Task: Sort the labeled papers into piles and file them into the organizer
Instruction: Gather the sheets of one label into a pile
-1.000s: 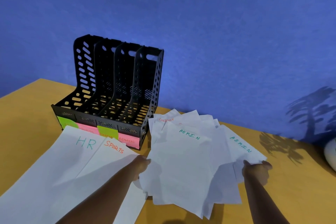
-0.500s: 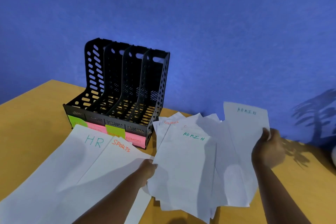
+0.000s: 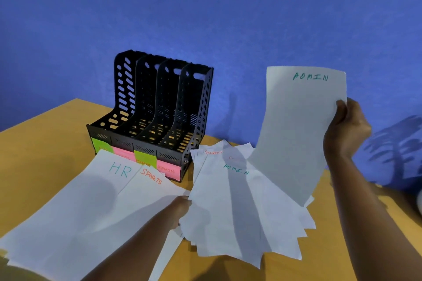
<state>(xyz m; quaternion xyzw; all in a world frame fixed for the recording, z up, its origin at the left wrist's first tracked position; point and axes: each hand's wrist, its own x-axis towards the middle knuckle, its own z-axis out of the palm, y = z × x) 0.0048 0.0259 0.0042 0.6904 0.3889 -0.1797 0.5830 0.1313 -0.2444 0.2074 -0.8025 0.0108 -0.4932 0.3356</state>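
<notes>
A black perforated plastic file organizer, smooth with a faint sheen, stands on a yellow-orange wooden table of even, matt finish. Green and pink paper sticky notes line its front. Thin white matt paper makes up the sheet marked ADMIN and the fanned stack of loose sheets, whose edges look slightly ragged. Flat white paper sheets marked HR and SPORTS show smooth, unglossed surfaces. Behind, a blue painted wall appears finely rough and matt.

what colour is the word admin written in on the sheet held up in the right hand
Green ink on the white sheet, gripped by the right hand; the head view shows it.
</notes>
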